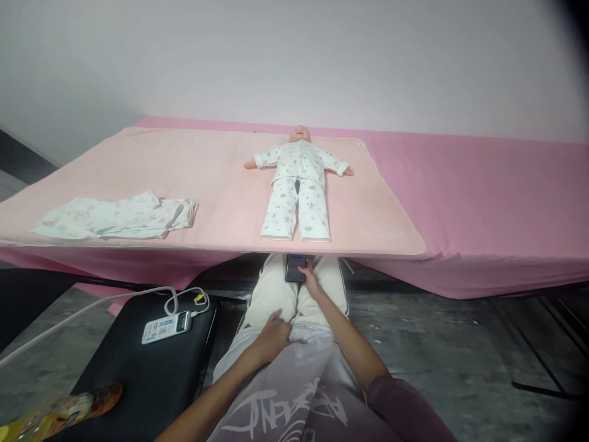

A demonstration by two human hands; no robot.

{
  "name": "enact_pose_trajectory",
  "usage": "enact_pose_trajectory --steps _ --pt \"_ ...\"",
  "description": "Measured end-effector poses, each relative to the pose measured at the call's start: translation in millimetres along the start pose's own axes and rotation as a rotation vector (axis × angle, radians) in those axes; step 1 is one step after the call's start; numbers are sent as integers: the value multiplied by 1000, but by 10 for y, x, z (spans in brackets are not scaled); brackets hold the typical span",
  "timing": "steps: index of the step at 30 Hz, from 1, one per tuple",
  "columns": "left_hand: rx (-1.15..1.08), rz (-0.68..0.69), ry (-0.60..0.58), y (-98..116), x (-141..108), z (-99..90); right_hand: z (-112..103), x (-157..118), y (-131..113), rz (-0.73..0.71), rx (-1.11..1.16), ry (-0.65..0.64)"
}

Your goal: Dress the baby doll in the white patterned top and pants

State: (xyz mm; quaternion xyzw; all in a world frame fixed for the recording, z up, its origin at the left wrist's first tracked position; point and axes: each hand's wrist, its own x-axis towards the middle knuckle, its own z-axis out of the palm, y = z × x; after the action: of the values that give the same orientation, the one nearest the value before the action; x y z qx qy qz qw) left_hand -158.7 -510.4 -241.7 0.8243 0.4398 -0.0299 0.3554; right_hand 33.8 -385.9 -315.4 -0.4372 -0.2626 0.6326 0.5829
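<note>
My right hand (311,282) is closed around the lower right of a dark smartphone (294,268), thumb over its screen, just below the table edge. On my lap lies my left hand (275,336), empty, with its thumb apart from the fingers; the fingertips are partly hard to make out. Beyond the phone, a baby doll (300,133) lies face up, arms spread. It wears a white patterned top (300,162) and matching trousers (279,209), whose cuffs are near the table edge. Neither hand touches the doll.
A pink-covered table (483,196) bears a peach mat (221,184). Folded white patterned baby clothes (115,216) lie at its left. A black stool (138,374) at lower left holds a white power bank (166,327) with a cable (92,305) and a yellow-labelled bottle (64,412).
</note>
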Motion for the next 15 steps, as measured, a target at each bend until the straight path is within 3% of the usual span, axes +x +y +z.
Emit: enact_pose_trajectory --steps 7,15 --pt "-184 -82 -143 256 -120 -331 -32 7 41 1 20 26" --pt "-489 145 -36 167 33 -185 -8 -1 40 -6 46 46"
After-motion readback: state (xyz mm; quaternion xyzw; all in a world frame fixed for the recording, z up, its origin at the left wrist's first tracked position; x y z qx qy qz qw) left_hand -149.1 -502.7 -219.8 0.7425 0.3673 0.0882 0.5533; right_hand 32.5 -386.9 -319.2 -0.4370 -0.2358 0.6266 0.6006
